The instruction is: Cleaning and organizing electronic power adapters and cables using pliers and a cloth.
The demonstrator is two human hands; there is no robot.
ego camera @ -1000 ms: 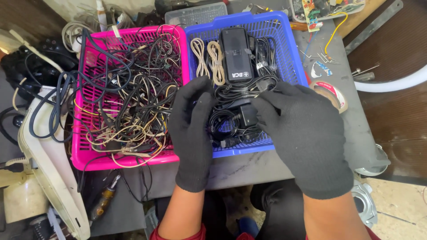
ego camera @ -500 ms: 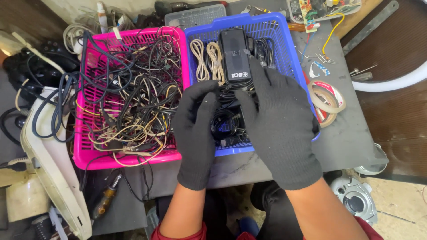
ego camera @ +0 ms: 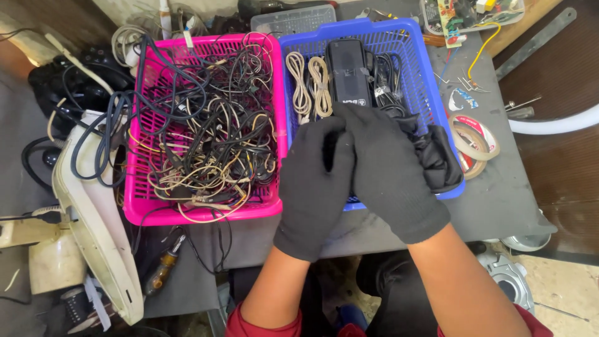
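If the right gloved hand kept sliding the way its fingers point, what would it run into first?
Probably the black power adapter lying in the blue basket: the right hand points up and slightly left toward it. Depth is unclear, so the fingertips may already touch it.

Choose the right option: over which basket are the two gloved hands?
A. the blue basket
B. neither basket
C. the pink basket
A: the left hand and the right hand lie close together over the near part of the blue basket, while the pink basket of tangled cables sits apart on the left.
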